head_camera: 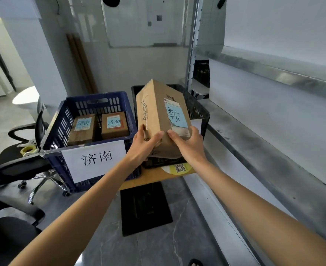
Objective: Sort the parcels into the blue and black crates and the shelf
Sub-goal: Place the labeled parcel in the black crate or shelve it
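Both hands, left hand (146, 141) and right hand (189, 143), clamp their fingers on a taped cardboard parcel (161, 116) above the black crate (196, 106) (stiff, seemingly light; best gripped at its lower corners).

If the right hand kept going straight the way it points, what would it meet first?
The right hand grips the parcel. Carried onward, both would probably meet the far wall of the black crate first, though depth is unclear.
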